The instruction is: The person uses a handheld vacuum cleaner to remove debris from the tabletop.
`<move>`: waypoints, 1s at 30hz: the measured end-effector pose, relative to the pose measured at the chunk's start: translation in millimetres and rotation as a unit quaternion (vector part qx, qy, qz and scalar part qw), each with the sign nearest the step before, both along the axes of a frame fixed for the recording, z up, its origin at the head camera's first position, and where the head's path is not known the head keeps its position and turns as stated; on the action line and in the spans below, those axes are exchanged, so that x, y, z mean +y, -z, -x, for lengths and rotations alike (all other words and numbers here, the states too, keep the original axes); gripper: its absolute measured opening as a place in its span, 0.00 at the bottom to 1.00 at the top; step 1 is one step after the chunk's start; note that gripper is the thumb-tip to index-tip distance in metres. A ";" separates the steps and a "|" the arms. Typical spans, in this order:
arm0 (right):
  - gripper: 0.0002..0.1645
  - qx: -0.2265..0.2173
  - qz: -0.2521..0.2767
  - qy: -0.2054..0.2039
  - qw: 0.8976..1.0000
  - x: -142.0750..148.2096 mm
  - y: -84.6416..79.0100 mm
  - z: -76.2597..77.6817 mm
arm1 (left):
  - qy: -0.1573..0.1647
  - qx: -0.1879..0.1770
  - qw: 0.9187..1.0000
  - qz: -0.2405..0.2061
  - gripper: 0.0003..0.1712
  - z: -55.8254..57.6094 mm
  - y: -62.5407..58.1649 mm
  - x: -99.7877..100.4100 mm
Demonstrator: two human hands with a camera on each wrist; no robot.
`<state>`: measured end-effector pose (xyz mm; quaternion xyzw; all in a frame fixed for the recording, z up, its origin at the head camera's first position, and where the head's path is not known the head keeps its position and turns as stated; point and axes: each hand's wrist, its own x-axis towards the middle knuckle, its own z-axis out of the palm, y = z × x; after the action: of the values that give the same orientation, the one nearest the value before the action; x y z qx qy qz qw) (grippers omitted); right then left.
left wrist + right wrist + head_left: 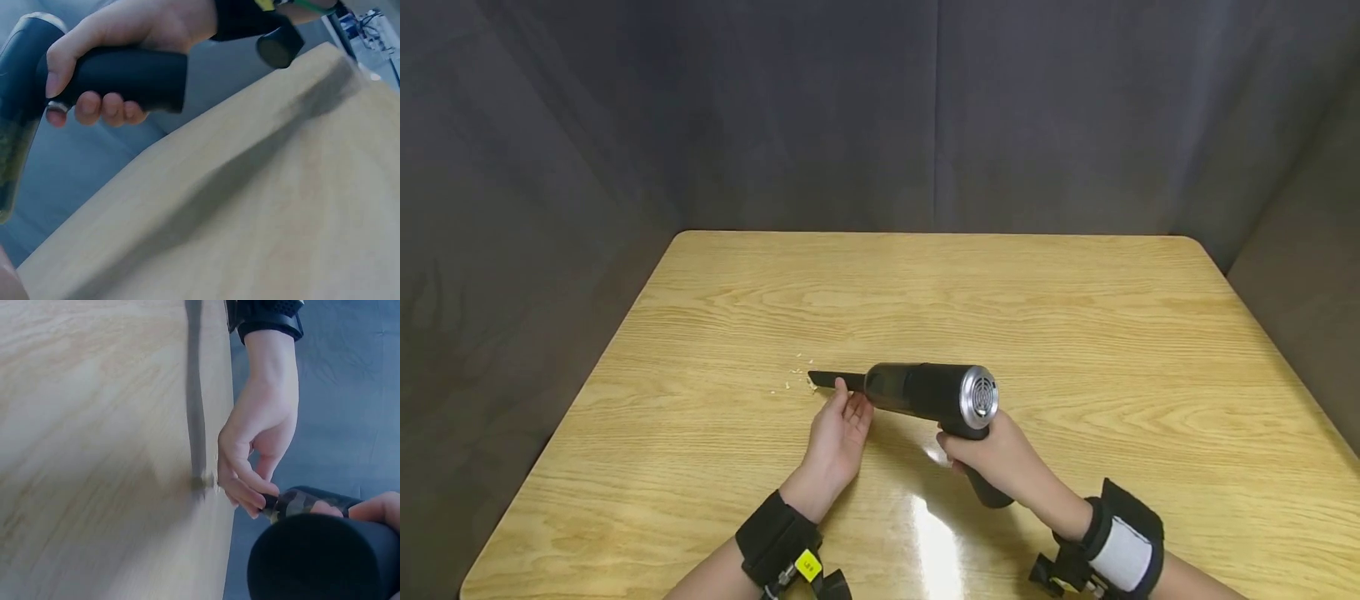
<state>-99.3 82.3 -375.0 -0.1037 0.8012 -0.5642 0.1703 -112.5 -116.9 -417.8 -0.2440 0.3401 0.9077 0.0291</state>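
A black handheld vacuum cleaner (925, 390) with a silver vented end is held above the table, its narrow nozzle (831, 379) pointing left. My right hand (988, 454) grips the handle; in the left wrist view the right hand's fingers (112, 109) wrap under it, with the thumb near the top. My left hand (841, 433) holds the nozzle near its base, thumb on the near side; the right wrist view shows this left hand (259, 444) with its fingers curled at the nozzle. Small pale crumbs (787, 385) lie scattered around the nozzle tip.
The wood-grain table (1037, 292) has rounded far corners. A dark grey curtain (812, 125) hangs behind it and at both sides. Each wrist wears a black strap (778, 537) with a camera. Glare shines on the tabletop between the forearms.
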 end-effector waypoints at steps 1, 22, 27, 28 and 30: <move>0.13 0.000 0.000 0.005 1.000 -0.3 0.1 0.8 | 0.000 -0.001 1.000 -0.001 0.14 2.9 -0.2 0.4; 0.11 -0.003 0.033 0.021 0.999 -15.6 4.0 14.7 | -0.020 -0.007 1.000 -0.002 0.12 25.6 0.6 -5.3; 0.10 -0.017 0.051 0.013 0.998 -19.3 3.9 18.7 | -0.027 -0.005 1.000 -0.006 0.12 28.5 1.9 -8.3; 0.10 -0.021 0.055 0.012 0.998 -19.6 4.1 19.3 | -0.027 -0.004 1.000 -0.008 0.13 28.6 2.3 -8.9; 0.09 -0.025 0.057 0.012 0.998 -20.2 4.6 20.3 | -0.025 -0.006 1.000 -0.006 0.13 29.0 2.8 -9.5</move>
<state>-119.6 62.1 -379.5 -0.0897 0.7642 -0.6136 0.1770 -141.5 -126.4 -420.6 -0.2579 0.3283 0.9086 0.0102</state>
